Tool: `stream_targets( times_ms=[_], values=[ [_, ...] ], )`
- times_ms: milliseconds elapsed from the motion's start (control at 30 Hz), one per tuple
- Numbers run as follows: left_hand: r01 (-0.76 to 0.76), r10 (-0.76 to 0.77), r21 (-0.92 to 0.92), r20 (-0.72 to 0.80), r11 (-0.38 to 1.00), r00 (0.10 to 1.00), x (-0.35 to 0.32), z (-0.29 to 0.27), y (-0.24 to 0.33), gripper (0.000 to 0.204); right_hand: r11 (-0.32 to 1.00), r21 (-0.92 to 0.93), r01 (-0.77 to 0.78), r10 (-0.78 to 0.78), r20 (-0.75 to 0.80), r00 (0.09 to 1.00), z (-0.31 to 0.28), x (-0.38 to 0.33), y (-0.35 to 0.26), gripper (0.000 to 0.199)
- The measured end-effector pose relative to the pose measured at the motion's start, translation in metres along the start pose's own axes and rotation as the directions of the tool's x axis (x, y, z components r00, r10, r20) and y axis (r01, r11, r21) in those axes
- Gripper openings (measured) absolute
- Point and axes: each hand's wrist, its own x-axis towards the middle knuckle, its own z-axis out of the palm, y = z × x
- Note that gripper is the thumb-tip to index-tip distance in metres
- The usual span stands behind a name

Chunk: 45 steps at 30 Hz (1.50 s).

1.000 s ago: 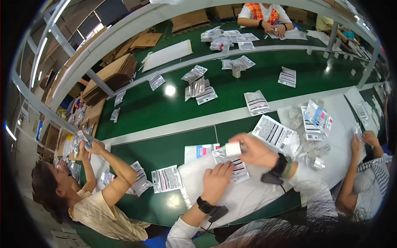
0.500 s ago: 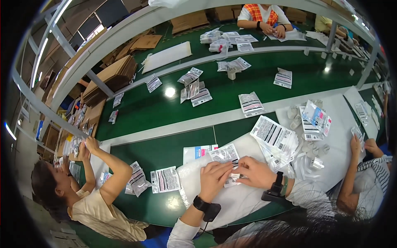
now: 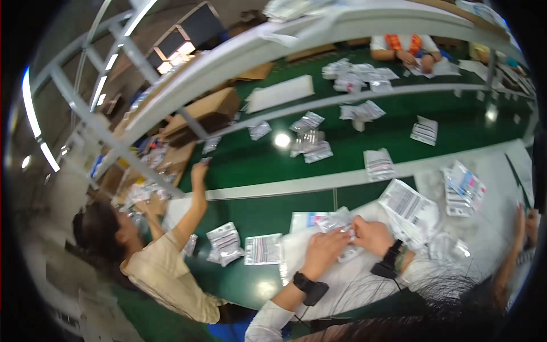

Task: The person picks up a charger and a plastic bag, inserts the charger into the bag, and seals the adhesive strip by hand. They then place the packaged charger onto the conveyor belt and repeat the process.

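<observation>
My left hand (image 3: 326, 249) and my right hand (image 3: 371, 235) meet over a small clear plastic packet (image 3: 339, 223) on a white sheet (image 3: 353, 282) on the green table. Both hands grip the packet between them, fingers closed on it. A dark band sits on each wrist. A larger printed white packet (image 3: 408, 204) lies just right of my right hand. Two more packets (image 3: 264, 248) lie flat to the left of my left hand.
A person in a beige top (image 3: 165, 272) sits at my left, one arm raised to the rack frame (image 3: 188, 117). Another person's hand (image 3: 519, 214) is at right, and a person in orange and white (image 3: 405, 47) works across. Packets are scattered on the green belt (image 3: 336, 145).
My right hand came down from holding a small white piece up and joined my left hand on the packet. The person at my left raised an arm higher.
</observation>
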Motion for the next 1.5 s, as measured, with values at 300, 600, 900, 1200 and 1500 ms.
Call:
stream_targets(
  times_ms=[300, 600, 900, 1200, 1500],
  values=[
    [0.077, -0.101, 0.284, 0.069, 0.956, 0.992, 0.044, -0.003, 0.022, 0.024, 0.994, 0.089, 0.066, -0.063, -0.031, 0.998, 0.006, -0.005, 0.005, 0.030],
    [0.196, -0.247, 0.455, 0.055, 0.869, 0.967, 0.042, 0.000, 0.038, 0.017, 0.989, 0.091, 0.112, -0.113, -0.002, 0.994, 0.003, -0.016, -0.015, 0.030],
    [0.330, -0.363, 0.264, 0.088, 0.907, 0.928, 0.028, 0.009, 0.024, 0.021, 0.999, -0.016, 0.046, -0.044, 0.095, 0.995, -0.006, -0.022, -0.022, 0.030],
    [0.244, -0.189, -0.243, 0.229, 0.939, 0.955, -0.033, -0.025, 0.019, 0.046, 0.890, -0.237, 0.390, -0.388, 0.057, 0.920, -0.049, -0.058, -0.006, 0.046],
    [-0.007, 0.014, -0.020, 0.387, 1.000, 0.922, -0.043, -0.038, -0.001, 0.057, 0.875, -0.307, 0.375, -0.353, 0.128, 0.927, -0.046, -0.069, 0.009, 0.043]
  ],
)
